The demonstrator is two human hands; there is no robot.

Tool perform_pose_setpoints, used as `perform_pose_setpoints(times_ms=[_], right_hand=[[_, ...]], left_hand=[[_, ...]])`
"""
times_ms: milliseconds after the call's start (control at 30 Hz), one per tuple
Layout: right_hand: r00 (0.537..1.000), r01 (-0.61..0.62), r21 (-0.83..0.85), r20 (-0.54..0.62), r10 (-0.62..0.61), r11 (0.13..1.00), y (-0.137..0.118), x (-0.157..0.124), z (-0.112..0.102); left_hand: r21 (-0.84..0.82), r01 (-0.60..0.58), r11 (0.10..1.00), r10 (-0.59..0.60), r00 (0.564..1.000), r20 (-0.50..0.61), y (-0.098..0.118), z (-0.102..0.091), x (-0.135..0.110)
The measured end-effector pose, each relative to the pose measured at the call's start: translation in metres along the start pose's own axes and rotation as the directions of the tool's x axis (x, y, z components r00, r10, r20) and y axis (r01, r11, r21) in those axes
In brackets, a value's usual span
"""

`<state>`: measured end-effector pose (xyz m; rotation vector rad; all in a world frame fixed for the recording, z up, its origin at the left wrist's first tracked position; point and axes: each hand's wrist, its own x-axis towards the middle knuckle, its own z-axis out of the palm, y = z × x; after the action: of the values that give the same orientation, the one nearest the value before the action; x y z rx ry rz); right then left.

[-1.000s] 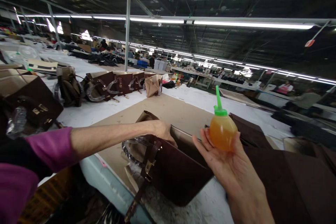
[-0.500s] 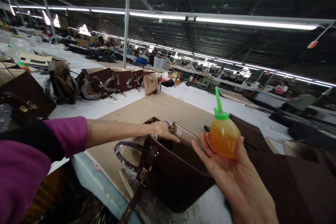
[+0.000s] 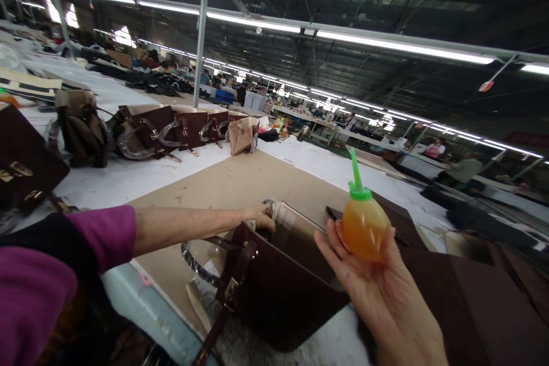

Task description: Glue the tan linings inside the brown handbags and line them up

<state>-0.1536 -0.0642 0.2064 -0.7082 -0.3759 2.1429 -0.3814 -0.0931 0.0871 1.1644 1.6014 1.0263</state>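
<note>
A dark brown handbag lies tilted in front of me, its mouth open and its tan lining showing. My left hand is at the far left end of the bag's mouth, fingers curled over the edge and partly hidden inside. In my right hand rests a round, clear squeeze bottle with a green cap and long green nozzle, partly filled with orange liquid. The bottle stands upright above the bag's right end, held between thumb and fingers. A plastic-wrapped handle loops out on the bag's left side.
Several brown handbags line the back left of the table. A tan board covers its middle, with white paper beyond. Dark brown panels lie at the right. A metal post rises behind the bags.
My left hand has drawn in closer to the bag's edge, its fingers more curled. The right hand still holds the bottle over the bag. The view has shifted slightly to the right.
</note>
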Motion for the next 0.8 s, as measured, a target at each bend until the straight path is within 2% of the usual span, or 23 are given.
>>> perform_pose_setpoints(times_ms=[200, 300, 400, 500, 567, 633, 700, 800], right_hand=[[1.0, 0.022, 0.021, 0.009, -0.022, 1.0, -0.004, 0.004, -0.006], [1.0, 0.023, 0.027, 0.011, -0.024, 0.999, -0.007, -0.005, -0.008], [0.999, 0.04, 0.007, 0.017, -0.04, 0.999, -0.012, -0.017, -0.012], [0.999, 0.049, -0.032, 0.02, -0.048, 0.998, -0.017, -0.029, -0.017], [0.999, 0.039, -0.073, 0.004, -0.039, 0.997, -0.021, -0.037, -0.024], [0.999, 0.035, -0.146, -0.004, -0.036, 0.989, -0.026, -0.042, -0.034], [0.998, 0.058, -0.257, 0.025, -0.054, 0.965, -0.032, -0.045, -0.05], [0.984, 0.176, -0.421, 0.085, -0.154, 0.89, -0.04, -0.043, -0.078]], left_hand=[[0.014, -0.022, 1.0, 0.024, 0.989, -0.144, 0.025, -0.007, -0.014], [0.054, -0.02, 0.998, 0.03, 0.979, -0.201, 0.051, -0.015, -0.026], [0.119, 0.005, 0.993, 0.021, 0.977, -0.213, 0.084, -0.022, -0.039], [0.295, -0.033, 0.955, 0.083, 0.983, -0.161, 0.121, -0.031, -0.046], [0.456, -0.089, 0.886, 0.137, 0.988, -0.074, 0.142, -0.038, -0.044], [0.606, -0.131, 0.785, 0.127, 0.991, 0.05, 0.159, -0.042, -0.038], [0.7, -0.153, 0.698, 0.059, 0.986, 0.157, 0.168, -0.043, -0.03], [0.744, -0.137, 0.654, -0.011, 0.982, 0.191, 0.165, -0.035, -0.017]])
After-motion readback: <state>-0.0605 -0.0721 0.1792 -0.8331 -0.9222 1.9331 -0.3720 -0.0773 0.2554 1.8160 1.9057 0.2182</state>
